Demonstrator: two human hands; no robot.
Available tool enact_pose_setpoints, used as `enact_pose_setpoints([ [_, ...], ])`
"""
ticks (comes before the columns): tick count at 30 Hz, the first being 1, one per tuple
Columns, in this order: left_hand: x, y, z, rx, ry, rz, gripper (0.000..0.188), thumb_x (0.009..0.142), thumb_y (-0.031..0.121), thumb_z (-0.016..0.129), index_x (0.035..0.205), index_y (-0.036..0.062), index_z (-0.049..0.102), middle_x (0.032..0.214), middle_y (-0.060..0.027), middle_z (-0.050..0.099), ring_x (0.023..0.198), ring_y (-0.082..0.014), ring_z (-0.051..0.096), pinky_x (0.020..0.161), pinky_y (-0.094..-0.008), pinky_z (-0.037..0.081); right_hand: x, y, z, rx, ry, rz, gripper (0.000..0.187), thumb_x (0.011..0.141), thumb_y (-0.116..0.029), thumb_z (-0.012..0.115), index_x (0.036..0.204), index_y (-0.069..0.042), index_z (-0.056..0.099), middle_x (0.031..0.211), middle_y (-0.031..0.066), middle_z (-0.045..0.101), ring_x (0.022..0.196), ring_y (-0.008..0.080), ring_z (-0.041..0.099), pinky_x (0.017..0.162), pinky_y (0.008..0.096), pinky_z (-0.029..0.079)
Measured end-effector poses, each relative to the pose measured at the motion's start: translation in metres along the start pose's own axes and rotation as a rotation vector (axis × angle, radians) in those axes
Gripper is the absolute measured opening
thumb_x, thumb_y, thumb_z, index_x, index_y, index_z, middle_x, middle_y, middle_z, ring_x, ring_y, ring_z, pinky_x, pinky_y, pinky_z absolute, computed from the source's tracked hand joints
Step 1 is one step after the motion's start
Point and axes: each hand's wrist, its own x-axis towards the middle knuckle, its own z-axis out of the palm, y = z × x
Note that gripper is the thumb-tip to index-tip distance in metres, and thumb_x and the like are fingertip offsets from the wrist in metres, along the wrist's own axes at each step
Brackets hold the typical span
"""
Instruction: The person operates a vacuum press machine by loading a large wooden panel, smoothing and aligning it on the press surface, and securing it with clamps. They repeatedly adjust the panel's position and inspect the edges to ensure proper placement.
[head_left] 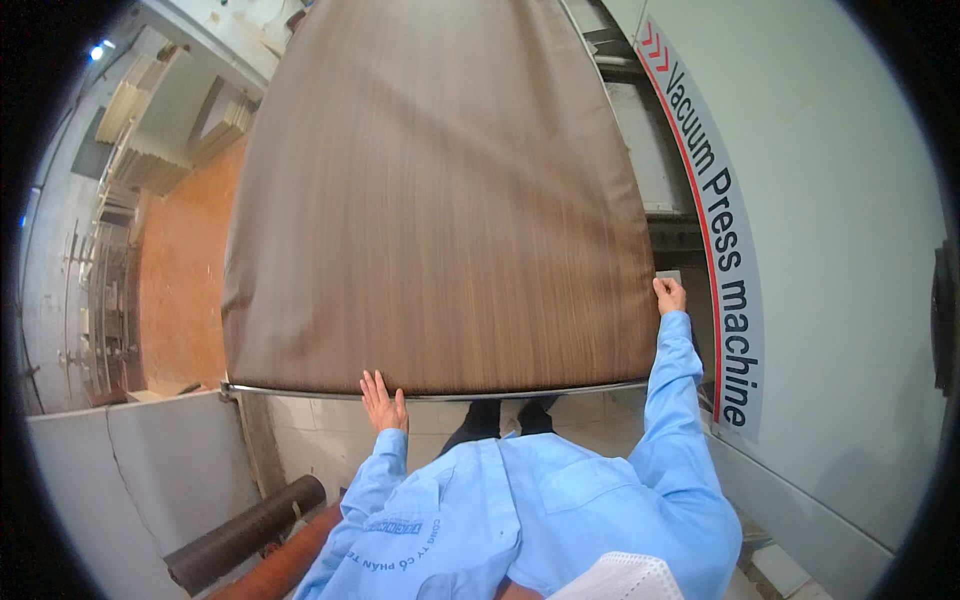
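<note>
A broad brown wood-grain film [430,220] lies spread over a long flat bed, with soft wrinkles toward its far right and left edge. A thin metal rail [300,393] runs along its near edge. My left hand [382,403] rests on that near edge, open, its fingers stretched out over the film and rail. At the film's right edge, my right hand [670,295] is closed, with the fingertips pinched on the border. A small grey flat piece [669,274] shows just beyond those fingers; whether they touch it is unclear.
Close on the right stands a large pale grey machine panel [830,220]. An orange-brown board surface [185,270] and stacked panels [165,130] lie to the left. At lower left are a dark brown roll [245,530] and what looks like another person's bare arm [290,560].
</note>
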Motion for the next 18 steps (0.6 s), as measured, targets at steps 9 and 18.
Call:
enact_pose_setpoints([
  [9,0.005,-0.013,0.029,-0.124,0.315,-0.047,0.062,0.097,0.027,0.055,0.151,0.0065,0.032,0.16,-0.0194,0.023,0.146,-0.0386,0.023,0.118,-0.0466,0.026,-0.056,0.021,-0.026,-0.146,-0.026,0.107,0.028,0.08,-0.023,0.081,0.091,-0.001,0.068,0.085,0.0083,0.07,0.078,0.0162,0.063,0.074,0.0332,0.052],
  [18,0.047,-0.056,0.051,-1.195,0.098,-1.08,0.056,0.092,0.055,0.062,0.111,0.0028,0.055,0.09,-0.0163,0.062,0.078,-0.0331,0.064,0.062,-0.0488,0.053,-0.091,0.028,-0.041,-0.066,0.015,0.052,0.023,0.081,-0.019,0.081,0.082,0.0,0.069,0.075,0.0043,0.068,0.069,0.0118,0.057,0.067,0.0296,0.049],
])
